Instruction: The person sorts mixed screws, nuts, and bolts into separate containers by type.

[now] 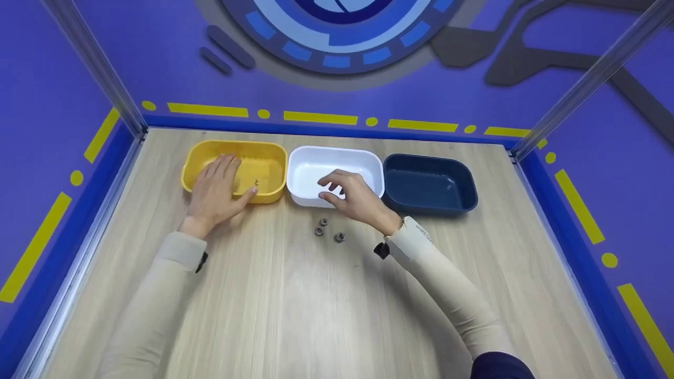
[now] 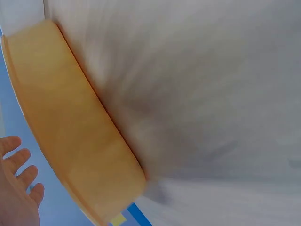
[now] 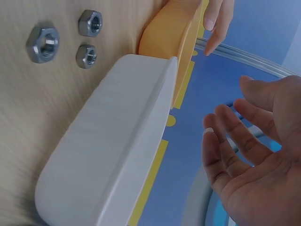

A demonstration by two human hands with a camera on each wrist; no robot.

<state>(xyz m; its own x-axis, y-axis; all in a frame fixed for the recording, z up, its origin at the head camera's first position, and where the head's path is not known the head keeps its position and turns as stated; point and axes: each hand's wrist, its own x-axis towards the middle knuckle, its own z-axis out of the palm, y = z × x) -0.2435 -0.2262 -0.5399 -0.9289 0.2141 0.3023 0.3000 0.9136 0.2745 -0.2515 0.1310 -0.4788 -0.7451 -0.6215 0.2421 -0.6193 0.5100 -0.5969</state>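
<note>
On the wood-grain desk [image 1: 295, 295], our left hand [image 1: 216, 187] lay flat on the yellow tub [image 1: 200, 158]; our right hand [image 1: 353, 197] hovered, fingers loosely spread and empty, over the smooth white tub [image 1: 337, 153].

The left hand [image 2: 16, 188] shows only at the lower left corner, its fingers [image 2: 19, 159] spread and fairly straight, holding nothing. Just beside the fingertips, to their right, runs the curved outer wall of the yellow tub [image 2: 70, 132], slanting from upper left to lower right; whether the fingers touch it cannot be told. Beyond the tub, farther from the hand, lies the pale tabletop [image 2: 202, 94], heavily blurred. A blue surface [image 2: 56, 207] shows between the hand and the tub.
</note>
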